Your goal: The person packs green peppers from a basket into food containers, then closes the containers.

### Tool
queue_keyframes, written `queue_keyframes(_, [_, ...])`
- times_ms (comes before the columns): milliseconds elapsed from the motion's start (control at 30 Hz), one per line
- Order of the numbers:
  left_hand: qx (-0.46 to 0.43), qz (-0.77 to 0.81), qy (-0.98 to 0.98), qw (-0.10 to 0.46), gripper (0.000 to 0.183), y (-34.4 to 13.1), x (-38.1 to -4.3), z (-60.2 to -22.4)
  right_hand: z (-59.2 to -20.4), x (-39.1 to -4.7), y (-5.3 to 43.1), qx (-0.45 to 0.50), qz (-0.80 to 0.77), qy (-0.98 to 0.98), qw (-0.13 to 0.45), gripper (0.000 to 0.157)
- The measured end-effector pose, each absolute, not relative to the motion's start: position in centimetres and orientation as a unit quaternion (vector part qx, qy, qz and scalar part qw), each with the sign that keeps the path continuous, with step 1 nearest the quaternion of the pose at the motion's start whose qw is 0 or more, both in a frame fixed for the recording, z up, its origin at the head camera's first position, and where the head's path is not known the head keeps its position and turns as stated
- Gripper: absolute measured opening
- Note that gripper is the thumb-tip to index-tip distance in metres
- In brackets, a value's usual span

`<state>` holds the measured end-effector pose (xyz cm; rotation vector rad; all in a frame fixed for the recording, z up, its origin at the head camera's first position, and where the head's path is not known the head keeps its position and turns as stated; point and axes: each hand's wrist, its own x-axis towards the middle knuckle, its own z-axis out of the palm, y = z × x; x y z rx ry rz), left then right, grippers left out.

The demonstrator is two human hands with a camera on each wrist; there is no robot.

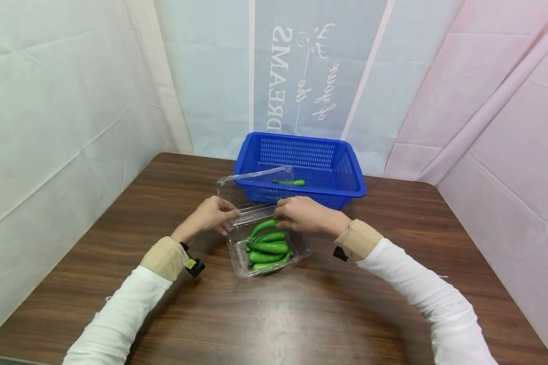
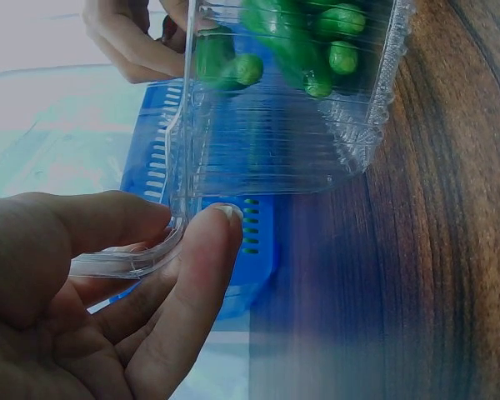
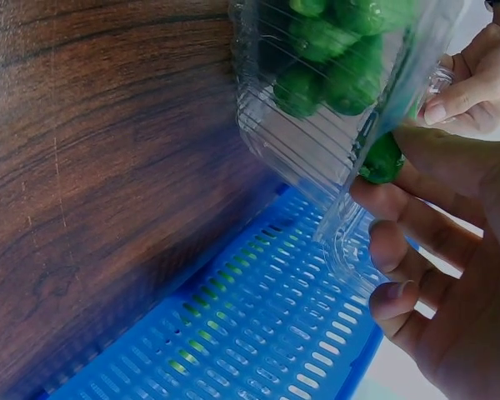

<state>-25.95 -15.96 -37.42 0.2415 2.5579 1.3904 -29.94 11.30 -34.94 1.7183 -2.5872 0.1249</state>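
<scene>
A clear plastic clamshell container (image 1: 236, 258) stands on the table with its lid (image 1: 228, 190) raised at the back. Several long, glossy green vegetables (image 1: 268, 247) lie side by side in its base. My left hand (image 1: 210, 217) pinches the container's edge near the hinge, as the left wrist view shows between thumb and finger. At the back right of the base, my right hand (image 1: 307, 214) holds the end of a curved green vegetable (image 3: 382, 158) between thumb and fingers. That vegetable's other end rests toward the left inside the container.
Behind the container stands a blue perforated basket (image 1: 356, 188), with one green vegetable (image 1: 297, 182) visible in it through the lid. The brown wood-grain table (image 1: 274, 314) extends around both. Pale cloth hangs (image 1: 210, 76) at the back and sides.
</scene>
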Motion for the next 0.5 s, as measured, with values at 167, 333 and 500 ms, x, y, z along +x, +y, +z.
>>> queue_keyframes(167, [0.084,0.474,0.869,0.111,0.027,-15.95,-26.04,-37.5,-35.15,-29.96,11.13,0.558,0.033,-0.829,0.016,0.011])
queue_keyframes(333, [0.082,0.471,0.871,0.112,0.027,-15.86,-26.07,-37.53,-35.15,-29.96,11.03,0.557,0.023,-0.83,0.016,0.014])
queue_keyframes(500, [0.08,0.471,0.871,0.112,0.028,-15.82,-26.08,-37.56,-35.28,-29.95,11.02,0.549,0.022,-0.835,0.011,0.014])
